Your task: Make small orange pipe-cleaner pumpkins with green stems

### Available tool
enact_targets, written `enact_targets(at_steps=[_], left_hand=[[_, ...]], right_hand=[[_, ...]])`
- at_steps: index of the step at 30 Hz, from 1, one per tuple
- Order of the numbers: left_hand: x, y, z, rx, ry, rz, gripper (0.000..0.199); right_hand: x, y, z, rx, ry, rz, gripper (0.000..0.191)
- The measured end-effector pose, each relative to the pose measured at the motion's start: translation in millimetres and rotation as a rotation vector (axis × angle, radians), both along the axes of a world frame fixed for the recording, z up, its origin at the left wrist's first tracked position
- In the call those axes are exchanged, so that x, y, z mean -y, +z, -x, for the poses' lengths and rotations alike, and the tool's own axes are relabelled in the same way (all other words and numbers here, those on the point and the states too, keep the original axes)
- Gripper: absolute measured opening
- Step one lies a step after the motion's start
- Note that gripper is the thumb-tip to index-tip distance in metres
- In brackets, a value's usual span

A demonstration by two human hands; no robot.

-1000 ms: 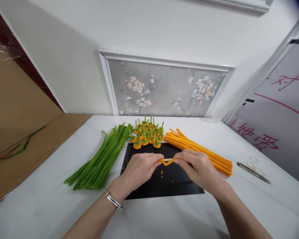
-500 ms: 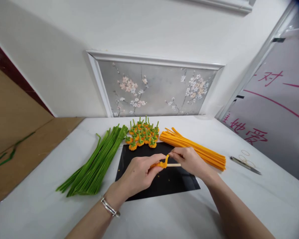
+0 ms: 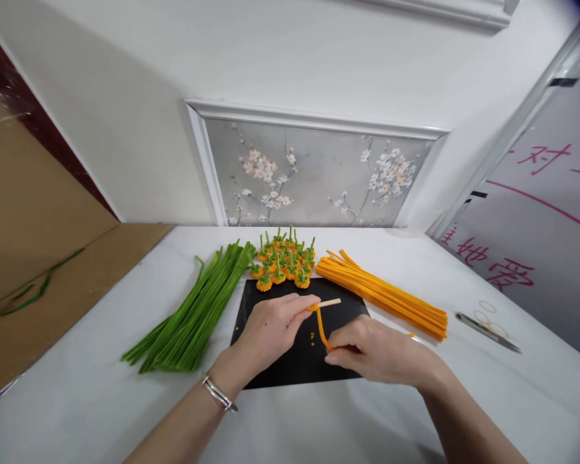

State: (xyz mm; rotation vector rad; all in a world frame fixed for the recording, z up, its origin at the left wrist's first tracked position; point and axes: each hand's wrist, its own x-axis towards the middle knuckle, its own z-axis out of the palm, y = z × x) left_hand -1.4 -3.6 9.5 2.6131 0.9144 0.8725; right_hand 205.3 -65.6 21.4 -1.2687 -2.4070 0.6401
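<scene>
My left hand (image 3: 275, 325) is closed around a thin pale wooden stick (image 3: 330, 302), whose bare end sticks out to the right past the fingertips. An orange pipe cleaner (image 3: 321, 327) is wound on the stick at those fingertips, and its free length runs down to my right hand (image 3: 372, 348). That hand pinches the strand between thumb and fingers. Both hands are over a black mat (image 3: 290, 367). The coils under my left fingers are mostly hidden.
Behind the mat stand several small orange pumpkins (image 3: 278, 277) with green stems. A bundle of green pipe cleaners (image 3: 193, 316) lies left, orange pipe cleaners (image 3: 386, 293) lie right. Farther right are tweezers (image 3: 488, 332) and thin rings (image 3: 486, 316). Orange bits (image 3: 312, 339) dot the mat.
My right hand has moved from above the stick down toward me, drawing the orange strand below it. The stick now tilts up slightly at its free end. The view has shifted a little.
</scene>
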Motion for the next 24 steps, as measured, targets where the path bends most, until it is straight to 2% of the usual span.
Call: enact_targets(at_steps=[6,14,20,24], left_hand=[[-0.7,-0.3,0.1,-0.087,-0.004,-0.022,0.028],[5.4,3.8,-4.6,-0.113,-0.076,-0.032,0.020],[9.0,5.6,-7.6,-0.145,-0.070,-0.082,0.015],[10.0,6.3,-7.5,-0.128,-0.074,-0.094,0.017]], right_hand=[[6.1,16.6,-0.1,-0.019,-0.042,-0.153,0.033],[-11.7,4.2,-5.5,-0.327,-0.275,-0.340,0.017],[-22.6,-6.2,-11.3,-0.298,-0.422,-0.318,0.019],[-26.9,-11.7,-13.4,-0.213,-0.414,-0.258,0.026]])
